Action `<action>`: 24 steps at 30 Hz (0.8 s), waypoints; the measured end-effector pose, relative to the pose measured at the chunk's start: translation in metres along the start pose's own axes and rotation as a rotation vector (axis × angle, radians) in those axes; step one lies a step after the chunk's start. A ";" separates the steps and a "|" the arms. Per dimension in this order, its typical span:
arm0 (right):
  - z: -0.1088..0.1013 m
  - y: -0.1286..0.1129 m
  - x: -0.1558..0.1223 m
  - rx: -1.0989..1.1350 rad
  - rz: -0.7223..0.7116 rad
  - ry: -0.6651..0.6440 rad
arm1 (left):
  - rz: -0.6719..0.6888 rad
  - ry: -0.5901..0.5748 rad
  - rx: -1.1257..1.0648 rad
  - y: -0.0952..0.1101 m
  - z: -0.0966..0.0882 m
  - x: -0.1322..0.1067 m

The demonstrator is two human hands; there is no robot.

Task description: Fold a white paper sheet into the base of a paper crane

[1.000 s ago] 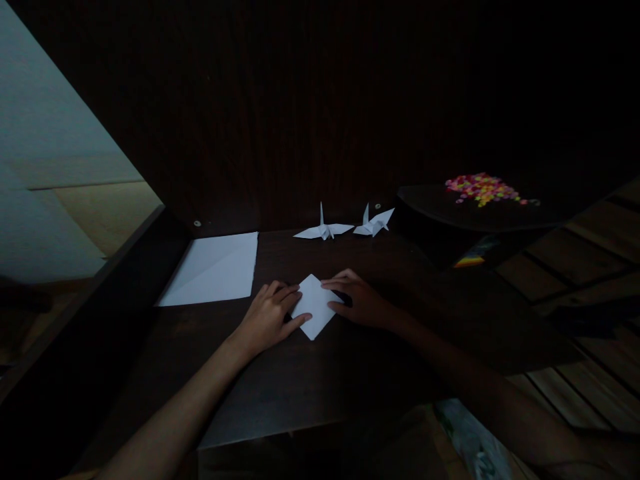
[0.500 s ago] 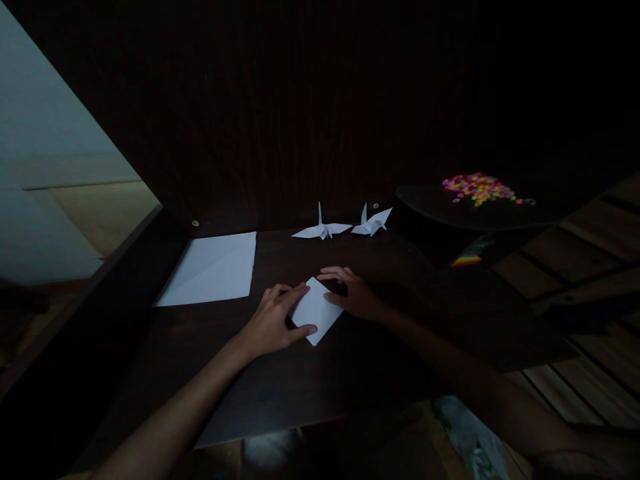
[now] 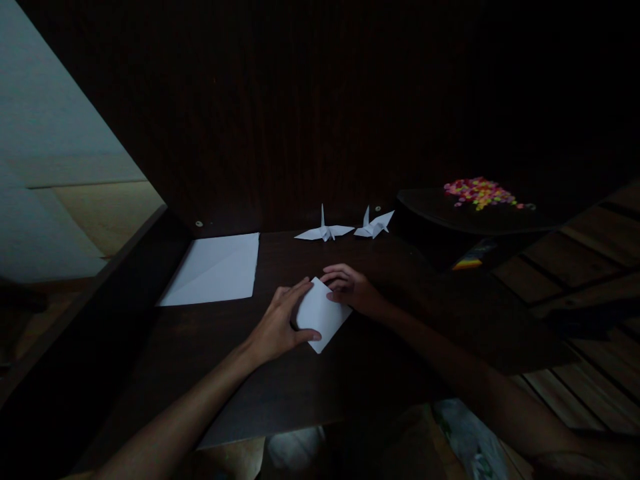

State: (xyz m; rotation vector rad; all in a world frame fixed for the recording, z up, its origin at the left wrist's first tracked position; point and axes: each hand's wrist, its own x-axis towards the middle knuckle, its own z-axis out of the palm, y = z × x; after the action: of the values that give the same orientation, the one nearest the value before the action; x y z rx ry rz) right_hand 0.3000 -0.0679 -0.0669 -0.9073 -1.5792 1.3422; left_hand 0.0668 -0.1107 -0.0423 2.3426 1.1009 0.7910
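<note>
A small white folded paper (image 3: 324,319) lies diamond-wise on the dark wooden desk, one corner pointing toward me. My left hand (image 3: 281,323) grips it from the left, with the thumb on the near corner and the fingers along the upper left edge. At the upper right edge, my right hand (image 3: 356,292) has its thumb on the paper and its fingers bent behind the edge. Beyond the hands stand two white paper cranes, a left crane (image 3: 325,231) with wings spread and a right crane (image 3: 374,225) turned at an angle.
White paper sheets (image 3: 215,270) lie at the left of the desk (image 3: 280,393), by its dark side panel. On a raised curved shelf (image 3: 425,207) to the right sits a pile of colourful small pieces (image 3: 483,192). A tall dark panel (image 3: 280,120) rises behind the cranes.
The folded paper has turned slightly and shifted a little toward me. My right fingers have curled in more at its upper edge. The whole view has moved slightly.
</note>
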 end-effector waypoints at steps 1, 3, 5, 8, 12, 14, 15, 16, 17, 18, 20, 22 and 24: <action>0.001 -0.001 -0.001 0.030 -0.004 0.013 | 0.015 -0.001 0.001 0.000 0.000 0.000; 0.003 -0.006 -0.004 0.049 -0.041 0.031 | 0.042 0.007 0.011 0.001 0.000 0.000; 0.006 -0.014 -0.009 0.032 -0.094 0.037 | 0.061 0.035 0.029 0.001 0.001 -0.001; 0.010 -0.026 -0.015 -0.027 -0.149 0.060 | 0.097 0.075 0.055 0.003 0.002 -0.002; 0.011 -0.033 -0.020 -0.112 -0.207 0.090 | 0.146 0.105 0.077 0.007 0.005 -0.005; 0.012 -0.035 -0.022 -0.139 -0.248 0.089 | 0.178 0.124 0.089 0.009 0.005 -0.006; 0.012 -0.035 -0.022 -0.156 -0.267 0.087 | 0.197 0.132 0.096 0.010 0.005 -0.007; 0.012 -0.036 -0.023 -0.175 -0.283 0.086 | 0.217 0.140 0.104 0.011 0.005 -0.007; 0.013 -0.036 -0.024 -0.193 -0.300 0.087 | 0.236 0.150 0.111 0.012 0.004 -0.008; 0.013 -0.037 -0.024 -0.210 -0.321 0.092 | 0.253 0.160 0.118 0.014 0.004 -0.008; 0.015 -0.041 -0.026 -0.251 -0.374 0.115 | 0.280 0.184 0.125 0.016 0.003 -0.008; 0.018 -0.045 -0.029 -0.309 -0.436 0.148 | 0.307 0.215 0.126 0.018 0.003 -0.008; 0.020 -0.049 -0.032 -0.363 -0.491 0.181 | 0.338 0.245 0.134 0.019 0.002 -0.008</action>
State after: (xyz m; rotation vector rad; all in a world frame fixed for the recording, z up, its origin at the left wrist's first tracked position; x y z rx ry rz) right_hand 0.2929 -0.1125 -0.0244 -0.7551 -1.7834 0.6272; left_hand 0.0742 -0.1289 -0.0352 2.6395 0.8833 1.1849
